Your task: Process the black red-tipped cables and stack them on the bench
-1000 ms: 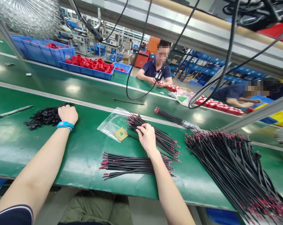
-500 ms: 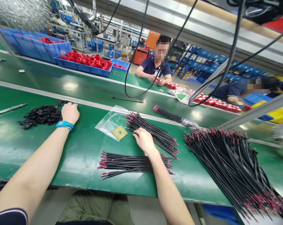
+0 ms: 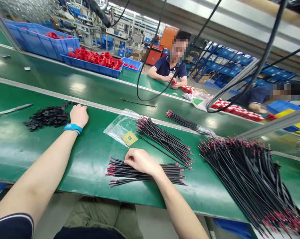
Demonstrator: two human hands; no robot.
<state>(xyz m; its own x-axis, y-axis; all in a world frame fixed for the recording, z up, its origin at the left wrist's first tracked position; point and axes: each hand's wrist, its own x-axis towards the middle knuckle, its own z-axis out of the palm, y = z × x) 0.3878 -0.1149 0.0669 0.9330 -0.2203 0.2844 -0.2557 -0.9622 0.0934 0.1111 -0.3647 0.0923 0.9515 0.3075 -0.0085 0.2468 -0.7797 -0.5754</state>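
Observation:
My left hand (image 3: 79,115) is closed at the right edge of a heap of small flat black plastic pieces (image 3: 46,117); its fingertips are hidden, so what they grip cannot be made out. Over the near bunch of black cables with red ends (image 3: 137,176), my right hand (image 3: 141,161) pinches a cable near the bunch's left part. Behind it lies a second bunch of such cables (image 3: 164,137), with one cable stretched along its near side. A square yellowish plate with a hole (image 3: 129,138) rests by a clear plastic bag (image 3: 116,127).
A large cable pile (image 3: 241,172) covers the right of the green bench. A wrapped cable bundle (image 3: 182,121) lies farther back. Blue bins of red parts (image 3: 95,68) stand across the bench, where a co-worker (image 3: 171,69) sits. Dark cords (image 3: 162,59) hang in front.
My right hand has moved left and nearer, from the back cable bunch to the near one. A single cable now shows beside the back bunch. My left hand stays by the black pieces.

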